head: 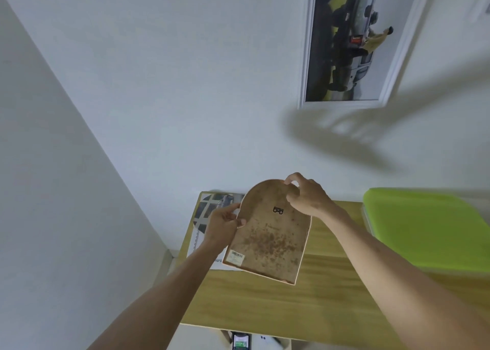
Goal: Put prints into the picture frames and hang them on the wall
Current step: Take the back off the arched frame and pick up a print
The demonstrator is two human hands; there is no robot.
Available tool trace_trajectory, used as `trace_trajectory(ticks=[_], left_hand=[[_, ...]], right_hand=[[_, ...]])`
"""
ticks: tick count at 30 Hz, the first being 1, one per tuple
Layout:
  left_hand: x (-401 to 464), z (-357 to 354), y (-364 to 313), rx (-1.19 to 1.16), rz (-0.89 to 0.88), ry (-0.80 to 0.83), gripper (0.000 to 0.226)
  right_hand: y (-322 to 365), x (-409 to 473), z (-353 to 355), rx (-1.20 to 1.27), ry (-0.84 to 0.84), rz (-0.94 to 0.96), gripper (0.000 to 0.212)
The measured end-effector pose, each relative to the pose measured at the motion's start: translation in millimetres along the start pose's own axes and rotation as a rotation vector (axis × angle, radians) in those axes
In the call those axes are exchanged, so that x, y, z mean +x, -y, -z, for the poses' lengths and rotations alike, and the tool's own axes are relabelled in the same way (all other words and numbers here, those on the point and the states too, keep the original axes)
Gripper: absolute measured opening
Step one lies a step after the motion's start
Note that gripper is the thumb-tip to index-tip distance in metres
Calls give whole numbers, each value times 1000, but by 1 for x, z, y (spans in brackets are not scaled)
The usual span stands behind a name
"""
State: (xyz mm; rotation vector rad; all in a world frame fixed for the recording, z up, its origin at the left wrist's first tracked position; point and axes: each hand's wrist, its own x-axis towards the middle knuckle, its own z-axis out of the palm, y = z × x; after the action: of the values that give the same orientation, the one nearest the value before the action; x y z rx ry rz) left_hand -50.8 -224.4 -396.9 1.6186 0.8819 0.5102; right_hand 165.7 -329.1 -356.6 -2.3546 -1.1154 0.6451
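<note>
While back-side up, arched frame [267,233] | left hand [222,223] grips left edge | right hand [305,196] pinches top

I see both hands, left hand [224,223] and right hand [307,197], gripping an arched frame [267,233], back facing me, above the table [331,291].

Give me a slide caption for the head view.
Both hands, left hand and right hand, hold an arched frame back-side up over the table.

Barcode sticker [236,257] on arched frame back [267,233], its print too small to read
</note>
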Motion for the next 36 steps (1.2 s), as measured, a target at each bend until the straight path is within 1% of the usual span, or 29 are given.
trace_trajectory(ticks=[4,7,9,11,14,17,21,23,25,27,29,31,33,34,36], left_hand=[[5,-1,13,-16,27,50,65],[7,-1,23,-54,59,92,64],[8,1,32,-77,104,115,57],[9,2,42,-97,151,141,53],[15,6,58,-154,269,151,49],[22,9,75,-204,396,117,45],[30,2,85,-269,486,74,41],[34,-6,89,-299,519,41,41],[38,-15,94,-283,535,21,43],[39,-27,98,-238,517,34,43],[37,-42,100,-142,476,49,46],[35,-58,103,35,409,49,50],[31,-75,102,202,341,46,42],[30,-84,105,254,328,49,37],[28,-100,111,322,322,44,33]], right_hand=[[-2,10,1,88,52,-100,23],[-5,14,-6,92,92,-190,26],[-7,14,-14,51,67,-202,32],[-12,14,-25,39,56,-230,28],[-23,13,-38,53,40,-275,34],[-38,6,-48,223,33,-395,38],[-64,-5,-64,369,153,-469,55],[-80,-8,-75,447,186,-477,55],[-97,-11,-84,499,191,-473,51],[-112,-14,-90,521,182,-465,42],[-126,-19,-94,560,161,-477,29],[-140,-22,-98,582,136,-492,23],[-152,-22,-101,564,117,-499,11],[-157,-22,-102,547,97,-504,8],[-168,-20,-105,508,73,-518,19]])
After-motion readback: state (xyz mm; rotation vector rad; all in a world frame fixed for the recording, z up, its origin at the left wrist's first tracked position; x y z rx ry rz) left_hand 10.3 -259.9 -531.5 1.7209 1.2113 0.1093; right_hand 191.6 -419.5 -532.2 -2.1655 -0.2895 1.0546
